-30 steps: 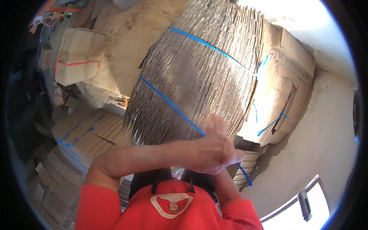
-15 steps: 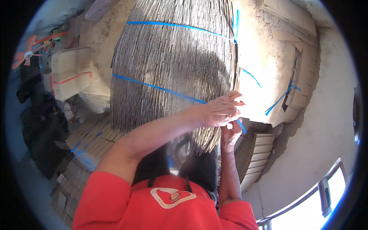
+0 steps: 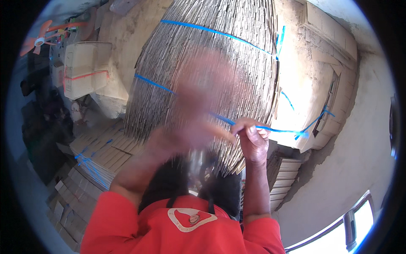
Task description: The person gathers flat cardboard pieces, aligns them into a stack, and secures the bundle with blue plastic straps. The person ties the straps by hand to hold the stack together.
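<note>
A large bundle of thin, flat cardboard pieces (image 3: pixel 169 55), packed edge up, lies in front of me. One blue strap (image 3: pixel 215 30) runs around its far part. A second blue strap (image 3: pixel 154 84) crosses the nearer part. At the bundle's near right side, my right hand (image 3: pixel 255 142) pinches this nearer strap between thumb and fingers. The strap's loose end (image 3: pixel 281 131) sticks out to the right. My left hand (image 3: pixel 203 89) is over the middle of the bundle, smeared by motion. Its fingers cannot be made out, nor whether it touches the strap.
Cardboard stacks tied with blue strap (image 3: pixel 105 148) lie at the lower left. A carton with a red band (image 3: pixel 86 70) and an orange fan (image 3: pixel 40 41) stand farther left. More cardboard (image 3: pixel 330 97) lies along the wall (image 3: pixel 338 182) at right.
My left hand has swung left from the bundle's right edge to over its middle. My right hand has risen slightly, and the strap's loose end now stretches out to the right.
</note>
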Tool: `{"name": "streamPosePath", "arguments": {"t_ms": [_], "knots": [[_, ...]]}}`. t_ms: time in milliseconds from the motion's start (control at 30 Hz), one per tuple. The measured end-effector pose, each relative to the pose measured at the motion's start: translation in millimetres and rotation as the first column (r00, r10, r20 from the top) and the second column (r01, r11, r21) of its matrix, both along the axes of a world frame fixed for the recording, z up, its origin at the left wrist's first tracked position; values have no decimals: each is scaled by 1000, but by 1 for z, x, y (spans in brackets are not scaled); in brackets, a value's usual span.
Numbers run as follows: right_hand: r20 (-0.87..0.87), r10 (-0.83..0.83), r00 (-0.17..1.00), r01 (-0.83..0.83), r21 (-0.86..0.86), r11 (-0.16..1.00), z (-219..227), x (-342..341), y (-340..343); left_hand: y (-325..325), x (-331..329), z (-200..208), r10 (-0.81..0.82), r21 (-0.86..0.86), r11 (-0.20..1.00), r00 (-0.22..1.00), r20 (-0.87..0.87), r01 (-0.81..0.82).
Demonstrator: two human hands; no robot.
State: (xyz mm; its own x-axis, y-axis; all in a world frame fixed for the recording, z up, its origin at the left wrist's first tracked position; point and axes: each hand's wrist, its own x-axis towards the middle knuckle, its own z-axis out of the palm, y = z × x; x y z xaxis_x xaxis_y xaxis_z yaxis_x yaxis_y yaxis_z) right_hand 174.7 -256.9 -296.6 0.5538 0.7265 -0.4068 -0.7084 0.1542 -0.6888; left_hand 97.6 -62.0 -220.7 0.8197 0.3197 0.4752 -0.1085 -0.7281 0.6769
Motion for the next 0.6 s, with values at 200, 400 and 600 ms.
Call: {"name": "streamPosePath", "arguments": {"t_ms": [200,400,600], "knots": [[5,113,994,-113,-27,993,3,-4,1,140,-108,-141,853,39,506,493,-173,-862],[38,177,984,-171,-113,979,1,-7,-1,188,-167,-168,845,-310,372,457,-277,-875],[95,206,974,-174,-269,947,21,5,-13,18,-66,-57,-217,-10,969,827,-519,248]]}}
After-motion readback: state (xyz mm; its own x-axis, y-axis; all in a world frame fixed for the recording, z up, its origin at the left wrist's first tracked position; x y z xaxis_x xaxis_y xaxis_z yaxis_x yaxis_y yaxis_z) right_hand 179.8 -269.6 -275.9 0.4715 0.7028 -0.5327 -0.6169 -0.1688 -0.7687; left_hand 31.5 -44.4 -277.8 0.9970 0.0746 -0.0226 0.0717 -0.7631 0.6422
